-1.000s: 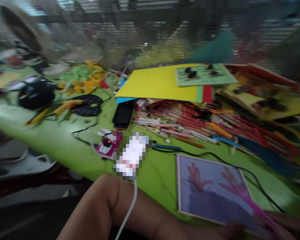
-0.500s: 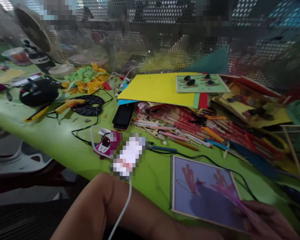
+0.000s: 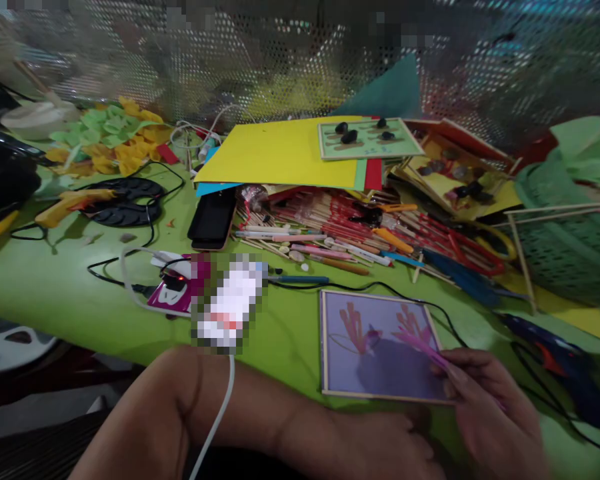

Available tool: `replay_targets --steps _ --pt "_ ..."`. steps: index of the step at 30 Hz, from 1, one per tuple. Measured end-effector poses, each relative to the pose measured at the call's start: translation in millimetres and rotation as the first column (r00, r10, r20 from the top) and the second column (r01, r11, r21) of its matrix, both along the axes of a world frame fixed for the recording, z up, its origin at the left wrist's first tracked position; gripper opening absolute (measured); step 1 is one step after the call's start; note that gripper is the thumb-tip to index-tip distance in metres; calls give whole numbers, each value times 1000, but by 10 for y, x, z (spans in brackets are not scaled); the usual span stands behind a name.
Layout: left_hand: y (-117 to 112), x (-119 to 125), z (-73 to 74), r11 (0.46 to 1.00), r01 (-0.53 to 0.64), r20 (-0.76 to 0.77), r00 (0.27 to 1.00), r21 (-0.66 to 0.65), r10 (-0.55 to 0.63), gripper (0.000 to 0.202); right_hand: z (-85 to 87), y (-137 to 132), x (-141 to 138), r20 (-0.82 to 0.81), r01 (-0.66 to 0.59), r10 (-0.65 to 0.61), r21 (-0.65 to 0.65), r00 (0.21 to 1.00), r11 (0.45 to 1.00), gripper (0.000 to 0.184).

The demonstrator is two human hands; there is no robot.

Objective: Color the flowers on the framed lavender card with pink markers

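My right hand pinches a slim pink pen between thumb and fingers. The pen's front end lies over the right part of a purple picture panel with thin pale wooden edging. Brownish-orange petal-like strokes, a thin leaf outline and a small dark purple shape show on the panel, and a shadow falls across its lower half. My left hand lies low in the picture, below the panel, back of the hand up. Its fingers bend downward and their tips are hidden, so what they hold, if anything, does not show.
A lit phone on a white cable lies left of the panel, beside a magenta power strip. Behind are a dark phone, yellow sheets, and several pens and sticks. A blue glue gun and green basket stand right.
The view has swung to the right, bringing the glue gun, the basket and my left hand more fully into sight. The pink pen stays in my right hand over the panel.
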State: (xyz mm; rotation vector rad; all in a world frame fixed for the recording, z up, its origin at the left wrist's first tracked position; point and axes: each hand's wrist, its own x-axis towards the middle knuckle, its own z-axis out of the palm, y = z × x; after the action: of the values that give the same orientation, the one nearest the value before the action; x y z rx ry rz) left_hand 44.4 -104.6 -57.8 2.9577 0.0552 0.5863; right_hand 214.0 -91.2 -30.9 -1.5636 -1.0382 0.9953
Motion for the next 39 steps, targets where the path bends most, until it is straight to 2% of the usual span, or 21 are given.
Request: replay_targets --steps 5,13,20,24,29,39 --pt "-38 -25 49 998 -63 23 998 -5 63 14 -58 7 20 -13 -19 20 17 1000 1000 15" --pt "-44 -12 1 999 -38 36 999 -26 39 9 -92 -52 43 50 -96 95 24 994 995 12" --pt "-39 -28 -12 1000 -29 54 998 -5 29 8 0 -86 -13 231 -208 200 12 952 978 12" --pt "-33 -26 -23 1000 -7 40 999 -10 7 7 37 -70 -41 251 -264 255 2 934 965 11" --pt "-52 -2 -43 999 -44 71 996 -16 45 5 -1 -42 -21 289 -324 309 5 906 946 8" --pt "-47 -14 -20 999 -21 47 999 -37 22 6 22 -25 -31 345 -366 333 34 877 930 7"
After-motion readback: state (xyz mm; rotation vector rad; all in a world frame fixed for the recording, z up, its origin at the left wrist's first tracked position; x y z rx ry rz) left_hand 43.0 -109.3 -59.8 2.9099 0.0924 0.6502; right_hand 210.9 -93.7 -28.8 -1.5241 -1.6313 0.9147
